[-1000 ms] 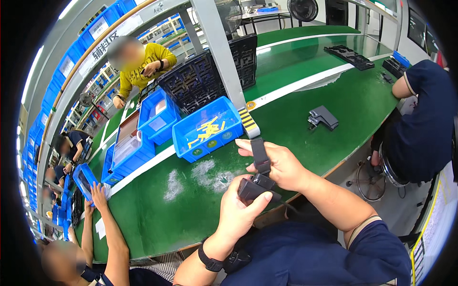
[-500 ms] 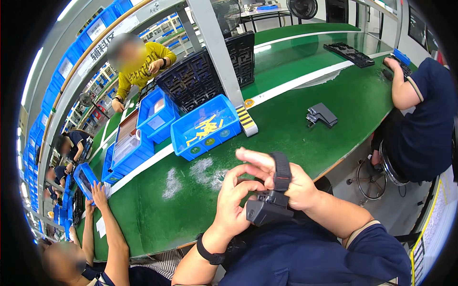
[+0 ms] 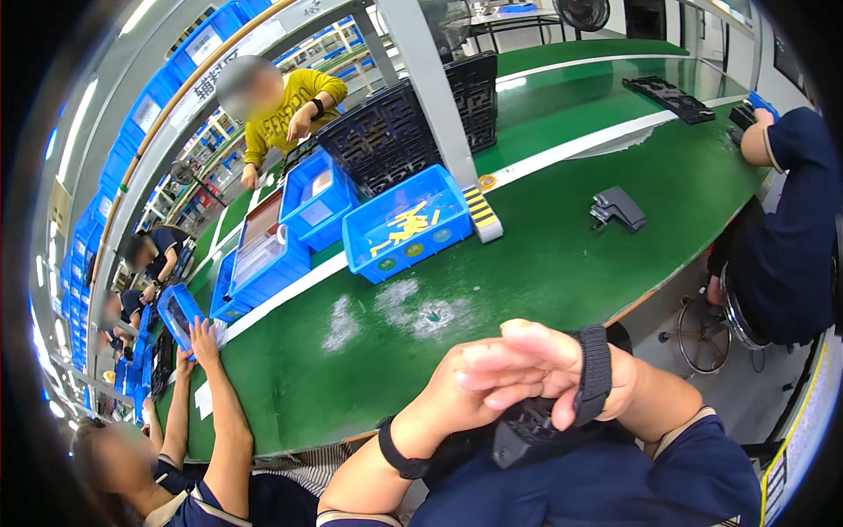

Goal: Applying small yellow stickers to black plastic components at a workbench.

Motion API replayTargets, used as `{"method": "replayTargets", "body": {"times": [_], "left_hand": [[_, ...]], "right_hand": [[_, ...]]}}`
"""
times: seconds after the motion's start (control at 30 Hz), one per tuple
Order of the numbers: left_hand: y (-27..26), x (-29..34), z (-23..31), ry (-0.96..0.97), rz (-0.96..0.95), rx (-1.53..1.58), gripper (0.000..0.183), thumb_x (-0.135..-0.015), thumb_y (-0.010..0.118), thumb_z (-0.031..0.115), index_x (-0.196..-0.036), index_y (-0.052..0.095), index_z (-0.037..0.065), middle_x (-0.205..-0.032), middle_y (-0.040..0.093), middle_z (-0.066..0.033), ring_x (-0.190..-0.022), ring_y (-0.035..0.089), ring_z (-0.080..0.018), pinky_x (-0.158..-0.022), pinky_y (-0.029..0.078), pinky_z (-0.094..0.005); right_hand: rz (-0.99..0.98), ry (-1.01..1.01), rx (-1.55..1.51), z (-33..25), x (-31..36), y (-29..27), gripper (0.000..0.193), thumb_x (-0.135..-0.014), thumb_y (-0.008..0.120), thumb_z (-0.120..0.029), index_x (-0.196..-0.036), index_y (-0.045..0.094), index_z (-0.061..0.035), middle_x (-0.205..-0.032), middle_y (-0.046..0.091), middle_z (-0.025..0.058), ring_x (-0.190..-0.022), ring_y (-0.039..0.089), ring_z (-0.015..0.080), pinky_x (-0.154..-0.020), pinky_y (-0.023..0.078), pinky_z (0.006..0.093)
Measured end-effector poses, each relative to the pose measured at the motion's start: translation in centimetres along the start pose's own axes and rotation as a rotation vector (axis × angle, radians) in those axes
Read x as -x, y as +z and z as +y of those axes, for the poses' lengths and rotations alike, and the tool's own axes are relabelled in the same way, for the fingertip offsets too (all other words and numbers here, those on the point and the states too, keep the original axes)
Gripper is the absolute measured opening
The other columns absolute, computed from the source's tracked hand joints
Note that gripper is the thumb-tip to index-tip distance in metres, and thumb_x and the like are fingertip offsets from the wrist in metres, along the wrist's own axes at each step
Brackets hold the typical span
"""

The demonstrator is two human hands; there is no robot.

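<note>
A black strap [image 3: 594, 373] loops around my right hand [image 3: 549, 369] near the wrist. Its fingers stretch leftward, slightly bent, with the palm partly showing. Under that hand is a dark boxy device [image 3: 520, 437], tilted, its underside hidden. My left hand [image 3: 461, 395] meets the right one from the left, close beside the device. The right fingers lie across it, so the left fingers are mostly hidden and I cannot tell their grip. A black band [image 3: 402, 454] circles my left wrist.
Ahead on the green table [image 3: 518, 290] is a blue bin [image 3: 413, 255] holding yellow strips. A grey angled part [image 3: 620, 209] lies to the right. A metal post [image 3: 439, 105] stands behind the bin. At left, a co-worker's hands [image 3: 198, 342] touch another blue bin [image 3: 178, 307].
My hands have moved right and slightly down in view, and the device has tilted. The right fingers now lie over the left hand. The bins and table appear shifted rightward.
</note>
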State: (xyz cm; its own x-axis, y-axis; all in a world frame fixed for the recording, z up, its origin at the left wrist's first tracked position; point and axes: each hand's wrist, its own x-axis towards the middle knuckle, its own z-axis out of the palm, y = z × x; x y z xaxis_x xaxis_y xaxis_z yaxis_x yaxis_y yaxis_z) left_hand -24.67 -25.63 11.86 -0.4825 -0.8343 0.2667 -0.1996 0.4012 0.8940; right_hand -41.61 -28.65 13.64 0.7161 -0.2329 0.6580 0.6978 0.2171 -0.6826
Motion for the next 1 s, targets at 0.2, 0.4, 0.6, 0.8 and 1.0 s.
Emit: {"method": "replayTargets", "body": {"times": [0.2, 0.4, 0.6, 0.8, 1.0], "left_hand": [[0.7, 0.8, 0.5, 0.318, 0.064, -0.228, 0.030, -0.065, 0.069, 0.012, -0.094, 0.063, 0.005, -0.087, 0.063, -0.0115, -0.074, 0.062, -0.0299, -0.061, 0.051, -0.0367], [1.0, 0.6, 0.6, 0.412, 0.137, -0.278, 0.031, -0.074, 0.060, 0.014, -0.104, 0.060, 0.007, -0.088, 0.063, -0.0095, -0.077, 0.062, -0.0281, -0.063, 0.050, -0.0361], [0.8, 1.0, 1.0, 0.582, 0.113, -0.613, 0.033, -0.071, 0.059, 0.010, -0.104, 0.058, 0.015, -0.085, 0.055, -0.0069, -0.066, 0.055, -0.0233, -0.053, 0.042, -0.0333], [2.0, 0.0, 0.9, 0.358, 0.049, -0.391, 0.038, -0.067, 0.059, 0.008, -0.103, 0.059, 0.019, -0.071, 0.055, -0.0039, -0.063, 0.056, -0.0278, -0.053, 0.043, -0.0382], [1.0, 0.0, 7.8, -0.391, 0.082, 0.553, 0.027, -0.080, 0.056, 0.013, -0.106, 0.060, 0.010, -0.099, 0.063, -0.0081, -0.097, 0.060, -0.0216, -0.081, 0.047, -0.0291]], "right_hand": [[-0.147, -0.007, 0.066, -1.4, 0.3, 1.3, 0.085, -0.088, 0.053, -0.009, -0.142, -0.012, -0.0166, -0.143, 0.019, 0.0275, -0.132, 0.026, 0.0345, -0.100, 0.034, 0.0412], [-0.203, 0.015, 0.123, 0.0, 0.9, 0.5, 0.094, -0.080, 0.063, -0.013, -0.143, -0.007, -0.0165, -0.139, 0.023, 0.0317, -0.123, 0.039, 0.0393, -0.098, 0.037, 0.0441], [-0.335, -0.515, 0.164, 3.7, -0.3, 0.4, 0.060, -0.095, 0.029, -0.043, -0.128, 0.035, 0.0078, -0.104, 0.054, 0.0352, -0.095, 0.056, 0.0479, -0.083, 0.049, 0.0468], [-0.395, -0.100, 0.081, -0.3, -1.1, 2.1, 0.054, -0.093, 0.039, -0.035, -0.140, 0.022, -0.0144, -0.113, 0.047, 0.0391, -0.107, 0.049, 0.0501, -0.084, 0.043, 0.0597], [-0.203, -0.543, 0.137, 2.0, -2.4, 0.5, 0.078, -0.079, 0.058, -0.045, -0.138, 0.026, -0.0043, -0.131, 0.029, 0.0377, -0.122, 0.038, 0.0437, -0.091, 0.041, 0.0522]]}}
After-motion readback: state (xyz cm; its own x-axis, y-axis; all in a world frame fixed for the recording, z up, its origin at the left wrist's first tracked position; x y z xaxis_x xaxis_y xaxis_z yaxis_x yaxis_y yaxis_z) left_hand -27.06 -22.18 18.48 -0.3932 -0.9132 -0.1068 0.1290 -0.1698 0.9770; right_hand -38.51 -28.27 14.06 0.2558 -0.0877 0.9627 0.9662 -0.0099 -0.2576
